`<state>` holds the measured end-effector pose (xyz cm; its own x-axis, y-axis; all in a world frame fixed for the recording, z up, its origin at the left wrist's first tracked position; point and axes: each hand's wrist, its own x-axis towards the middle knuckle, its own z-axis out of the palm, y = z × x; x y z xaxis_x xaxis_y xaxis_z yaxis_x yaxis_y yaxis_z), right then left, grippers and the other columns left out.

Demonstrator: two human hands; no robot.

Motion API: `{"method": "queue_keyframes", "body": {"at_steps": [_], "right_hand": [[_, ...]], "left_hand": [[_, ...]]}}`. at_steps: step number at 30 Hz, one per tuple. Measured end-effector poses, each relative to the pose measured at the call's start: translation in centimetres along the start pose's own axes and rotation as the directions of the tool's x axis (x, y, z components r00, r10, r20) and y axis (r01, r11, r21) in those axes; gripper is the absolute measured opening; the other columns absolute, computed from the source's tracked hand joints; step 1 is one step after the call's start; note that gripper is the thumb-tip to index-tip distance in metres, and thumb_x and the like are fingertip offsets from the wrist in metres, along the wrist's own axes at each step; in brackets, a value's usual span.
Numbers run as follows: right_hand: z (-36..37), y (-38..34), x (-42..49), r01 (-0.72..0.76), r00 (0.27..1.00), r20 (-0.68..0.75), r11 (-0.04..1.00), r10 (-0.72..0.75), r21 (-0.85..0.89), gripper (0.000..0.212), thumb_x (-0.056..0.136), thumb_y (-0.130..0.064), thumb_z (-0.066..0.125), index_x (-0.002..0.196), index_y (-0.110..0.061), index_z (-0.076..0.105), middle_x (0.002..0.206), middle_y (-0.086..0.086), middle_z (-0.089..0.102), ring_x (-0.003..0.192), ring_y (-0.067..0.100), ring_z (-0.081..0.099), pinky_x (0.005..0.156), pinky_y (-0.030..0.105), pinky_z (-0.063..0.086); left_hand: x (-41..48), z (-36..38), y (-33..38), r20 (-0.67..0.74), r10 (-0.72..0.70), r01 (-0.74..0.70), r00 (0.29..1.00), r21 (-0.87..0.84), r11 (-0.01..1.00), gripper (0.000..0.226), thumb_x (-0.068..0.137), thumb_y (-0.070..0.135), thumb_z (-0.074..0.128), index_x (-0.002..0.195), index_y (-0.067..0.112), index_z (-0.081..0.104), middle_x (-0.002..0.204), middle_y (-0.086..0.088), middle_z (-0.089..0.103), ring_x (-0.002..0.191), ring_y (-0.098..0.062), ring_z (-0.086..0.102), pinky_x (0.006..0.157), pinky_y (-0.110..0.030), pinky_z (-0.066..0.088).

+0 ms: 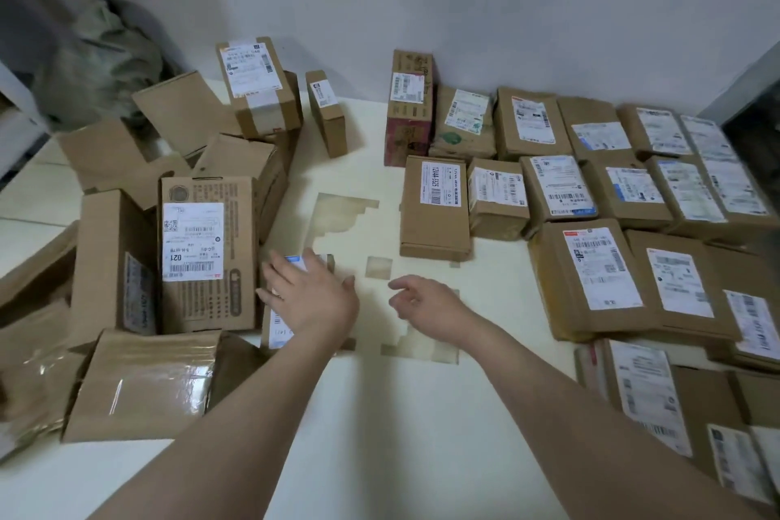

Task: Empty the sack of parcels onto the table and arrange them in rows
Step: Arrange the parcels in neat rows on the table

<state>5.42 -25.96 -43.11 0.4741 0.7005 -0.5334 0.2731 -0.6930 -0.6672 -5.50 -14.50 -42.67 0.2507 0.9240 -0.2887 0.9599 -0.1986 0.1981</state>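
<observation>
My left hand [312, 300] lies flat on a small parcel with a white label [276, 327], fingers spread over its top. My right hand [426, 304] hovers open just above the white table [380, 414], holding nothing. On the right, several labelled brown parcels [557, 190] lie in neat rows. A loose jumble of cardboard boxes [207, 249] fills the left side, one tall box standing upright beside my left hand. The green sack [109, 59] lies crumpled at the back left.
A grey wall runs behind the table. A red-brown box [409, 106] stands upright at the back of the rows. Pale patches mark the tabletop between my hands. A dark object sits at the far right edge.
</observation>
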Motion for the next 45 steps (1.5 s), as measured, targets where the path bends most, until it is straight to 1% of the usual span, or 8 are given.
{"method": "queue_keyframes", "body": {"at_steps": [3,6,10,15,19,27,35,45], "right_hand": [[1.8,-0.2,-2.4,-0.027,0.990,0.144,0.996,0.015,0.082,0.054,0.095,-0.034,0.056,0.146,-0.026,0.037,0.132,-0.004,0.059,0.117,0.015,0.058,0.099,0.029,0.046],[2.1,0.4,-4.3,-0.027,1.000,-0.013,0.990,0.029,0.136,0.061,0.095,-0.041,0.055,0.147,-0.024,0.028,0.126,0.000,0.060,0.109,0.019,0.062,0.096,0.035,0.049],[0.2,2.6,-6.5,-0.035,0.977,-0.209,0.999,0.040,0.031,0.085,0.085,-0.043,0.067,0.152,-0.026,0.017,0.147,0.001,0.030,0.122,0.020,0.053,0.098,0.034,0.046],[-1.5,5.3,-8.2,-0.081,0.966,-0.259,0.917,-0.024,-0.390,0.085,0.080,-0.025,0.070,0.150,-0.021,0.022,0.157,0.005,0.004,0.139,0.026,0.019,0.109,0.033,0.033],[-3.2,6.6,-8.4,-0.193,0.894,-0.446,0.859,-0.045,-0.474,0.067,0.083,-0.008,0.059,0.143,-0.019,0.034,0.153,0.008,0.019,0.133,0.028,0.025,0.102,0.033,0.038],[-4.1,8.9,-8.6,-0.236,0.831,-0.547,0.825,-0.102,-0.514,0.057,0.083,-0.008,0.062,0.136,-0.019,0.044,0.150,0.007,0.026,0.129,0.028,0.028,0.089,0.031,0.042],[-6.6,8.9,-6.3,-0.168,0.817,-0.563,0.885,-0.121,-0.434,0.049,0.090,-0.001,0.053,0.137,-0.017,0.052,0.152,0.009,0.032,0.139,0.028,0.024,0.097,0.036,0.042],[-4.1,7.4,-7.9,0.049,0.794,-0.531,0.902,-0.296,-0.429,0.038,0.087,0.001,0.054,0.122,-0.011,0.064,0.133,0.011,0.051,0.124,0.032,0.044,0.097,0.042,0.044]], "left_hand": [[-1.5,-0.4,0.4,0.013,0.081,-0.079,0.997,-0.083,0.993,0.056,0.094,0.048,0.046,0.143,0.024,0.036,0.152,-0.014,0.020,0.138,-0.034,0.018,0.106,-0.049,0.026],[-3.7,-0.4,1.7,0.072,0.176,-0.146,0.982,-0.304,0.941,0.062,0.092,0.033,0.056,0.148,0.021,0.031,0.156,-0.010,0.015,0.139,-0.031,0.020,0.105,-0.042,0.033],[-6.0,1.0,3.4,0.360,0.076,0.105,0.930,-0.456,0.884,0.077,0.085,0.020,0.058,0.149,0.017,0.016,0.145,-0.017,0.032,0.126,-0.038,0.043,0.099,-0.043,0.044],[-9.2,1.5,6.7,0.392,0.295,0.017,0.871,-0.625,0.780,0.065,0.082,0.020,0.061,0.140,0.017,0.033,0.128,-0.013,0.046,0.105,-0.031,0.059,0.091,-0.042,0.053],[-11.0,2.7,9.2,0.353,0.384,-0.072,0.853,-0.650,0.757,0.056,0.083,0.022,0.063,0.135,0.019,0.042,0.127,-0.009,0.040,0.099,-0.028,0.061,0.089,-0.038,0.053],[-12.3,4.8,11.7,0.234,0.393,-0.125,0.889,-0.702,0.701,0.055,0.082,0.012,0.059,0.135,0.018,0.048,0.132,-0.002,0.051,0.106,-0.021,0.061,0.089,-0.034,0.050],[-10.7,4.1,12.4,0.279,0.441,-0.019,0.853,-0.827,0.561,0.061,0.085,0.002,0.057,0.143,0.018,0.042,0.140,0.002,0.052,0.116,-0.013,0.054,0.090,-0.025,0.045],[-10.8,0.0,8.9,-0.005,0.396,-0.338,0.918,-0.532,0.777,0.053,0.090,0.011,0.051,0.141,0.023,0.044,0.139,-0.009,0.045,0.131,-0.029,0.038,0.102,-0.035,0.037]]}}
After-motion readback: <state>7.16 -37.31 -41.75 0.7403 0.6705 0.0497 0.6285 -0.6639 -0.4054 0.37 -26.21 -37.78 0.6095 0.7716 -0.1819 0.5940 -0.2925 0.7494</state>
